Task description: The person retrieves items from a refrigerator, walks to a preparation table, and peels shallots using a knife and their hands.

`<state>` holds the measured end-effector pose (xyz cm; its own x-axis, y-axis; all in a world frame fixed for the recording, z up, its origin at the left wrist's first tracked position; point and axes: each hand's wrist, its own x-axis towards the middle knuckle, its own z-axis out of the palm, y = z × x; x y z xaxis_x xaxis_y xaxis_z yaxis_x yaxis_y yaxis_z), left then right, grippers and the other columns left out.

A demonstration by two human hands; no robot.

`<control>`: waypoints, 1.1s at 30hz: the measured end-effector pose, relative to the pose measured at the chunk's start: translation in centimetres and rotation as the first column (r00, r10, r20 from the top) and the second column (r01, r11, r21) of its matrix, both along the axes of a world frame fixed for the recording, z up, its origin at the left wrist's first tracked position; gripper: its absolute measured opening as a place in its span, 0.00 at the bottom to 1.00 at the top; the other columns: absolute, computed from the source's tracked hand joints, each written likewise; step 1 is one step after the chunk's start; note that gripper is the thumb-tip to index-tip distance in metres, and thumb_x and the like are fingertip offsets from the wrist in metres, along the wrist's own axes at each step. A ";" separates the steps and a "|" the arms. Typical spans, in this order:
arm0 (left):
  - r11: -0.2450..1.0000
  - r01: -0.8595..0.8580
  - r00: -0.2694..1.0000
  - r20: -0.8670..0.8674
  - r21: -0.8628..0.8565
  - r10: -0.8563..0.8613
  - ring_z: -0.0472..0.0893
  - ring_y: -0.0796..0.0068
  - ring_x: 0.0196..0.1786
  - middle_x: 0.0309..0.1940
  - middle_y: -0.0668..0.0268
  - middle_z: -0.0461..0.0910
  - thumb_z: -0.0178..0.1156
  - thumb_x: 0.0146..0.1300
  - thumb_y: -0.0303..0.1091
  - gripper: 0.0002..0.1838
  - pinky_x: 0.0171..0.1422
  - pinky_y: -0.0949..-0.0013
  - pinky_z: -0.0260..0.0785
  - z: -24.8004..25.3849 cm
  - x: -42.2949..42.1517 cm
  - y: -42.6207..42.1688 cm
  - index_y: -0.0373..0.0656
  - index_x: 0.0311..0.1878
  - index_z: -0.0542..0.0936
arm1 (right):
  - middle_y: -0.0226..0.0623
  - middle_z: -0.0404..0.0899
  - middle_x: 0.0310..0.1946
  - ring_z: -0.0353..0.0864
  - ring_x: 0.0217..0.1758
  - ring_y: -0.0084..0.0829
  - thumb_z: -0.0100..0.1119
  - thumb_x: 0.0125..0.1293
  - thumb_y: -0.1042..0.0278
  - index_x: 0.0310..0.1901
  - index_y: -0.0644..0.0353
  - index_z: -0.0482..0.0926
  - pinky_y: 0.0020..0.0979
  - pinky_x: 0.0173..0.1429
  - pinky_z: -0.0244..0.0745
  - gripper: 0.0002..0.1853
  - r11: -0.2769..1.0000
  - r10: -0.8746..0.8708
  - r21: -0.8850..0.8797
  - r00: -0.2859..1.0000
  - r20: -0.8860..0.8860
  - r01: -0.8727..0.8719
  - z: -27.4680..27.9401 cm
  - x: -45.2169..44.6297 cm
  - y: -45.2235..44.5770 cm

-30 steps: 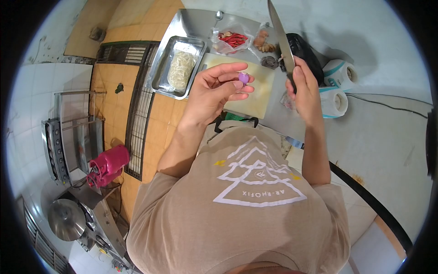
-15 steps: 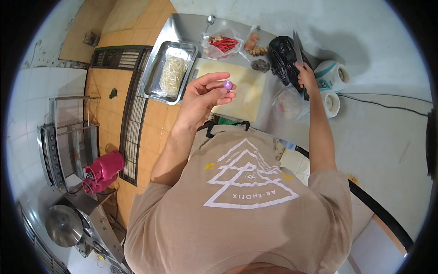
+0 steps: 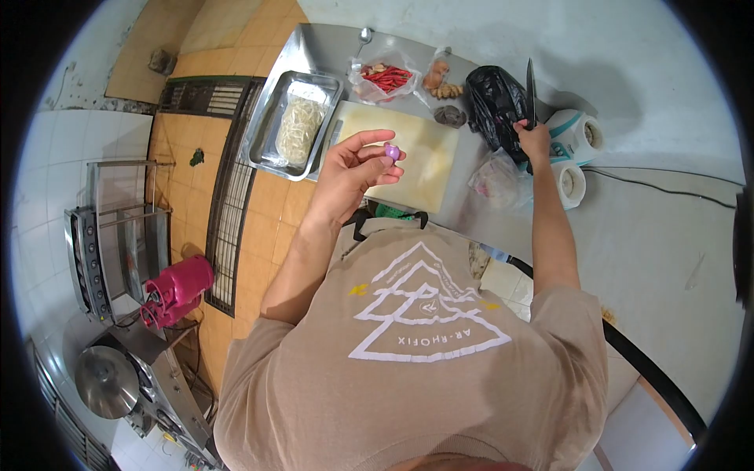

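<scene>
Above the pale cutting board (image 3: 428, 169), my left hand (image 3: 352, 169) pinches a small purple shallot (image 3: 392, 151) between thumb and fingers. My right hand (image 3: 535, 143) is closed around a knife (image 3: 531, 93), whose dark blade points away from me. This hand is right in front of the black plastic bag (image 3: 496, 102), and whether it touches the bag is unclear. A clear plastic bag (image 3: 496, 179) lies on the near side of the black one.
Left of the board, a metal tray (image 3: 265, 141) holds noodle-like pale strands (image 3: 299, 132). Behind stand a bag of red chilies (image 3: 386, 77), ginger (image 3: 446, 90), a dark lump (image 3: 450, 115) and a spoon (image 3: 365, 36). White-and-teal containers (image 3: 577, 135) stand at right.
The knife has turned from leaning left to nearly upright in view, and my right hand has shifted slightly. My left hand keeps the shallot in nearly the same place.
</scene>
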<state>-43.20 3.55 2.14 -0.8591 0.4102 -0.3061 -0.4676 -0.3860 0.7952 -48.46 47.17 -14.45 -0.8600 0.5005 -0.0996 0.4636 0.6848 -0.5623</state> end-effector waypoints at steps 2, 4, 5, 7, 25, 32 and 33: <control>1.000 0.001 1.000 -0.003 -0.001 -0.001 0.87 0.69 0.41 0.47 0.51 0.84 0.59 0.63 0.17 0.22 0.48 0.70 0.84 0.0 -0.1 0.2 0.33 0.62 0.76 | 0.50 0.87 0.39 0.85 0.47 0.52 0.72 0.56 0.57 0.38 0.57 0.88 0.44 0.54 0.78 0.13 0.999 0.003 0.045 1.000 0.021 -0.004 0.6 0.0 -0.2; 1.000 0.000 1.000 0.002 -0.004 0.000 0.87 0.69 0.41 0.47 0.53 0.85 0.58 0.63 0.17 0.21 0.48 0.70 0.84 0.1 0.0 0.4 0.34 0.61 0.76 | 0.51 0.87 0.41 0.85 0.49 0.52 0.72 0.55 0.57 0.42 0.58 0.87 0.44 0.55 0.77 0.16 0.999 0.006 0.043 1.000 0.006 -0.006 0.6 0.1 0.0; 1.000 0.005 1.000 -0.004 0.004 -0.005 0.87 0.69 0.42 0.47 0.53 0.85 0.59 0.63 0.17 0.21 0.48 0.70 0.84 0.0 0.0 0.4 0.34 0.61 0.77 | 0.52 0.86 0.42 0.85 0.49 0.52 0.72 0.55 0.58 0.44 0.59 0.87 0.44 0.56 0.77 0.18 0.999 0.008 0.041 1.000 -0.001 -0.008 0.6 0.2 0.0; 1.000 0.015 1.000 -0.014 0.020 -0.014 0.87 0.69 0.42 0.46 0.55 0.85 0.60 0.63 0.17 0.21 0.48 0.69 0.84 0.0 0.0 0.5 0.35 0.60 0.78 | 0.53 0.86 0.44 0.84 0.51 0.54 0.73 0.54 0.58 0.48 0.61 0.85 0.44 0.57 0.76 0.22 1.000 -0.013 0.009 0.999 -0.036 0.014 1.4 0.2 -0.5; 0.975 -0.094 0.803 -0.595 -0.199 -0.044 0.84 0.77 0.46 0.44 0.62 0.82 0.69 0.56 0.14 0.12 0.51 0.73 0.79 3.8 0.6 1.5 0.33 0.44 0.84 | 0.33 0.85 0.33 0.76 0.29 0.12 0.72 0.56 0.79 0.70 0.65 0.61 0.15 0.34 0.67 0.41 0.398 0.103 -0.811 0.899 -0.425 -0.429 22.0 8.5 -23.1; 0.979 -0.081 0.899 -0.437 -0.186 -0.008 0.85 0.79 0.42 0.40 0.63 0.85 0.71 0.56 0.16 0.16 0.47 0.76 0.79 4.2 1.2 1.3 0.34 0.49 0.83 | 0.37 0.88 0.35 0.67 0.23 0.06 0.72 0.56 0.82 0.71 0.64 0.59 0.13 0.27 0.57 0.43 0.450 0.064 -0.722 0.825 -0.562 -0.526 21.5 8.7 -24.0; 0.979 -0.082 0.905 -0.426 -0.185 -0.004 0.85 0.79 0.42 0.39 0.63 0.85 0.72 0.56 0.17 0.17 0.47 0.76 0.79 4.2 1.2 1.3 0.34 0.50 0.83 | 0.37 0.88 0.35 0.66 0.22 0.06 0.73 0.56 0.83 0.71 0.64 0.59 0.13 0.26 0.56 0.43 0.455 0.063 -0.713 0.818 -0.571 -0.533 21.4 8.8 -24.2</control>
